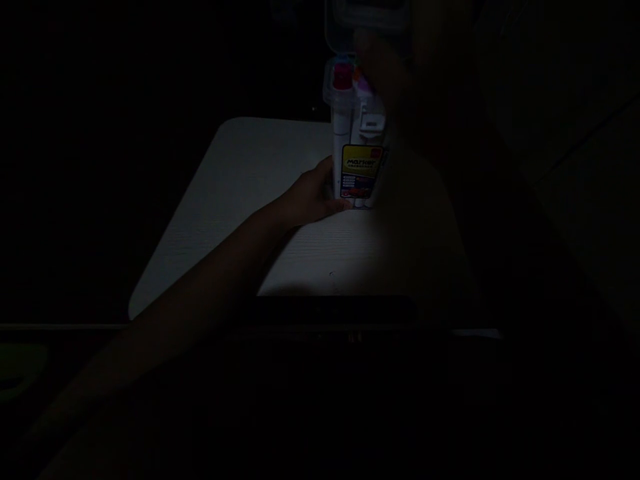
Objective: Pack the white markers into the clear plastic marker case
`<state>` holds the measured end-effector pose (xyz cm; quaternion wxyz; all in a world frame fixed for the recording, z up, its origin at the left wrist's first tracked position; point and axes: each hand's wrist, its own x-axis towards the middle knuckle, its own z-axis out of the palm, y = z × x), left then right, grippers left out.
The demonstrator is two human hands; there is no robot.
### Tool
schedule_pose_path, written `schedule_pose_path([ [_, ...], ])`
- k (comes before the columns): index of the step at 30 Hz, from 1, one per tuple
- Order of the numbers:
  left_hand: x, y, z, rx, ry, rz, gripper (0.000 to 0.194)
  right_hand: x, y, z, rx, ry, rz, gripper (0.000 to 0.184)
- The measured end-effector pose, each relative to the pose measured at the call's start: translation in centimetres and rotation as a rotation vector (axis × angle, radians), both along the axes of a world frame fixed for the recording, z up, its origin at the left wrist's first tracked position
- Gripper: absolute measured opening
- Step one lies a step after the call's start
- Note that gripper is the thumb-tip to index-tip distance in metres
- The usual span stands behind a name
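Observation:
A clear plastic marker box (pixel 337 147) with a yellow and dark "marker" label (pixel 361 163) stands upright on a pale board. Inside it are white markers with red (pixel 343 75), orange and purple caps. My left hand (pixel 310 195) is closed around the lower left side of the box, its thumb along the bottom front edge. The clear lid (pixel 340 30) is raised above the box top. At the upper right, my right hand (pixel 387 73) is at the lid, with a thumb or finger lying over it. Darkness hides its other fingers.
The scene is very dark. The pale wood-grain board (pixel 200 187) has rounded corners and a dark ledge (pixel 330 310) along its near edge. A dim green shape (pixel 20 367) shows at the lower left.

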<state>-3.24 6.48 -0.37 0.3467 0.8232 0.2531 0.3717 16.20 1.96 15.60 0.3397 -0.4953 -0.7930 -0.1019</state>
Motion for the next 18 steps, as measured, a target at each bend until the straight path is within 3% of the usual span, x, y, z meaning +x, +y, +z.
schedule_pose_path([
  [6,-0.07,0.08,-0.18,-0.006,0.002,0.010,0.098,-0.45,-0.51,1.19,-0.091,-0.016,-0.061,0.080],
  [18,-0.03,-0.04,-0.09,-0.019,-0.041,-0.017,0.092,-0.48,-0.14,0.90,-0.102,-0.099,-0.094,0.068],
])
